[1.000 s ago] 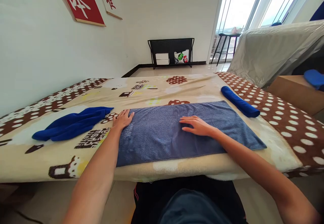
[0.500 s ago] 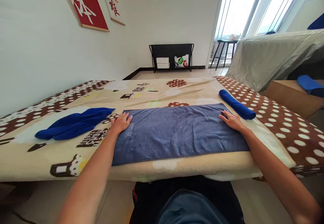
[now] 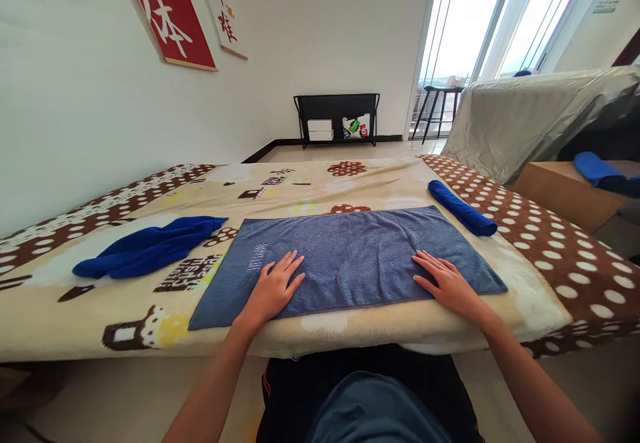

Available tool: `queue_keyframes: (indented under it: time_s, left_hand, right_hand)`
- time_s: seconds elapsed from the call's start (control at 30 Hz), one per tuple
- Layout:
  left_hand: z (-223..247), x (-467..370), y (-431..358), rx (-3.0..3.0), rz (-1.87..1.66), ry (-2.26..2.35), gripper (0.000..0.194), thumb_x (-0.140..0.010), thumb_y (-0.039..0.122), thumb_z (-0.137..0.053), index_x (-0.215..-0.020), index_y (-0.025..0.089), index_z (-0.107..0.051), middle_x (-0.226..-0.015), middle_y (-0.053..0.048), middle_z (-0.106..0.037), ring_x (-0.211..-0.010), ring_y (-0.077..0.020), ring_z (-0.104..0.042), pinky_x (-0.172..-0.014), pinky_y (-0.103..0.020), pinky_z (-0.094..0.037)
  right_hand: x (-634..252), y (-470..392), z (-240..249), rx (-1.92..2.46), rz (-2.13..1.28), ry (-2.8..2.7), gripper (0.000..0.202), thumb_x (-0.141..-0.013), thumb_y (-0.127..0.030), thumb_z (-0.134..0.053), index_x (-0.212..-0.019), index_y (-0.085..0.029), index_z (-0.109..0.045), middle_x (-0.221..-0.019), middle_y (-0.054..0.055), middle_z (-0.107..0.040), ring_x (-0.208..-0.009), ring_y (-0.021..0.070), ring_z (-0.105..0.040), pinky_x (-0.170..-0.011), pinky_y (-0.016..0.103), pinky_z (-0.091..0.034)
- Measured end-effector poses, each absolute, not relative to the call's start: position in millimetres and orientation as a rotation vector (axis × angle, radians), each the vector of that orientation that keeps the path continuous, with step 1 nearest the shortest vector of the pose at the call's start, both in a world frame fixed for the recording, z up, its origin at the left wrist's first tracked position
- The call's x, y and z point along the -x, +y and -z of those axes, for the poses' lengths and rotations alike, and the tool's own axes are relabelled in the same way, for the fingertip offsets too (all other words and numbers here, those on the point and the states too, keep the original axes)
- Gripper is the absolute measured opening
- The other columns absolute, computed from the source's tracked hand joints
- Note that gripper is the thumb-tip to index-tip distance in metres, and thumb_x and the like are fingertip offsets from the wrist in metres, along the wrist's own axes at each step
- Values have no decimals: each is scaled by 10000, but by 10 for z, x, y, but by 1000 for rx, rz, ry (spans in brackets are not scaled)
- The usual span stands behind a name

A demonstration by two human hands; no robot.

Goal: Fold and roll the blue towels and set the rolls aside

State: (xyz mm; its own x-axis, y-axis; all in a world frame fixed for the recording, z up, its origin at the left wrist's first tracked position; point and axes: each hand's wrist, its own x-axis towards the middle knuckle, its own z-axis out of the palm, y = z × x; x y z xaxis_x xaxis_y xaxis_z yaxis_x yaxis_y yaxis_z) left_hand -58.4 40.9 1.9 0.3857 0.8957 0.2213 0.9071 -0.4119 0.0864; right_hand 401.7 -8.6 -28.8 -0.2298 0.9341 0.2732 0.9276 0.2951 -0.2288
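Note:
A grey-blue towel (image 3: 345, 249) lies spread out on the patterned blanket (image 3: 320, 183), long side toward me, with slight wrinkles across its middle. My left hand (image 3: 273, 288) rests on the towel's left part, palm down and fingers spread, just beside some pale lettering. On the right part of the towel my right hand (image 3: 445, 283) lies flat, its fingers also apart. Neither hand grips anything. A crumpled dark blue towel (image 3: 150, 246) is on the blanket to the left. To the right, a rolled blue towel (image 3: 463, 208) lies slanted.
Brown polka-dot borders edge the blanket. Beyond its far end stands a black rack (image 3: 337, 117) by the wall. At right are a plastic-covered piece of furniture (image 3: 530, 116), a cardboard box (image 3: 560, 193) with blue cloth (image 3: 595, 166) on it, and a stool (image 3: 440, 106).
Both hands have moved inward and nearer to me, from the towel's far corners onto its nearer area. The view has tilted up slightly.

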Motion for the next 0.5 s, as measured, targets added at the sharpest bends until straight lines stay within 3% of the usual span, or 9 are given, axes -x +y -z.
queue_keyframes:
  time_s: [0.13,0.27,0.5]
  left_hand:
    - [198,957,-19,2221,631,-1788,496,-1007,458,-334,-1427,257,-504,-1518,-58,-471,-1434,-224,-386,-1160,-429,-258]
    - [403,1366,-250,1834,922,-1875,490,-1004,390,-327,-1428,222,-506,-1511,-98,-475,-1436,-243,-382,-1197,-458,-194]
    - [430,1505,-320,1686,1058,-1965,479,-1010,376,-308,-1439,267,-492,-1528,-71,-457,-1453,-239,-351,-1210,-465,-162]
  right_hand:
    - [-4376,-299,493,1744,184,-1985,532,-1002,-513,-317,-1422,-245,-503,-1468,50,-515,-1390,228,-450,-1161,448,-328]
    - [-4792,-477,672,1815,338,-1707,499,-989,-482,-307,-1311,-228,-593,-1381,57,-599,-1290,240,-553,-1086,445,-402]
    - [-4917,-574,783,1849,379,-1484,457,-951,-484,-361,-1224,-238,-632,-1322,55,-641,-1285,249,-555,-1071,448,-414]
